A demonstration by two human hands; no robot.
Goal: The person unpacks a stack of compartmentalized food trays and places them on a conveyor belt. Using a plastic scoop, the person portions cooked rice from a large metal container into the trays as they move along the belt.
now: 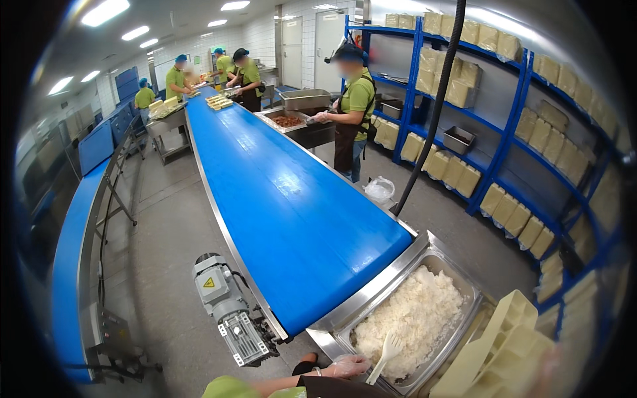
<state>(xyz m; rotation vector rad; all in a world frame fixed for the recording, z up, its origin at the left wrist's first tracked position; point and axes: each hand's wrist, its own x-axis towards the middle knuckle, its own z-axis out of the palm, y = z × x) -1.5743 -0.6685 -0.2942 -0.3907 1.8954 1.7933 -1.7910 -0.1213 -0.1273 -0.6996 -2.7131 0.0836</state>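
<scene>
At the lower edge, my left hand (350, 365), in a clear glove, is by the near rim of a steel pan (342, 336). Its fingers look loosely curled, with their tips hard to make out. Right beside them is the handle of a white fork-like scoop (390, 351), whose toothed head rests on a heap of white rice (418, 308) in the pan. My right hand (548, 369), blurred at the lower right, grips the side of a cream compartment tray (501, 355). That tray is tilted up, and other cream trays seem to be behind or under it.
A blue conveyor belt (285, 192) runs away from the pan, with a grey motor (232, 312) on its left side. A co-worker (355, 99) stands at its right by a pan of reddish-brown food (287, 121). Blue shelves (491, 179) with wrapped cream stacks line the right. A second belt (73, 265) runs at left.
</scene>
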